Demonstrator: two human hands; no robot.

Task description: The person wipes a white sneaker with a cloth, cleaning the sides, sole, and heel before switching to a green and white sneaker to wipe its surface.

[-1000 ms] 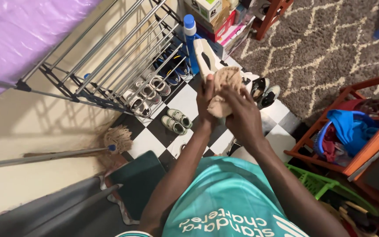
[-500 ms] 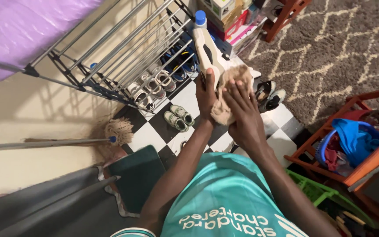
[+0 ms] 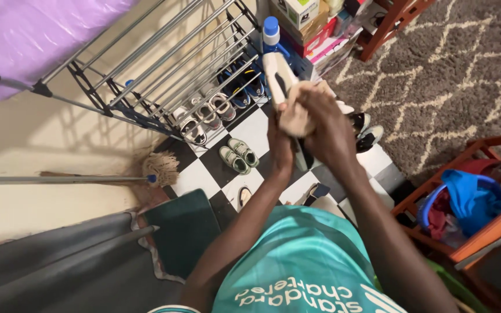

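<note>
Head view, left to right: a mop with a tan string head lies by the wall, and small grey-green sneakers sit on the black-and-white checkered floor under the grey metal drying rack. Your left hand grips the cream-coloured shoe from below, fingers closed around it. Your right hand presses a beige cloth against that shoe, fingers curled over the cloth. An orange wooden shelf stands at right.

Teal shirt, white lettering, bare forearms
</note>
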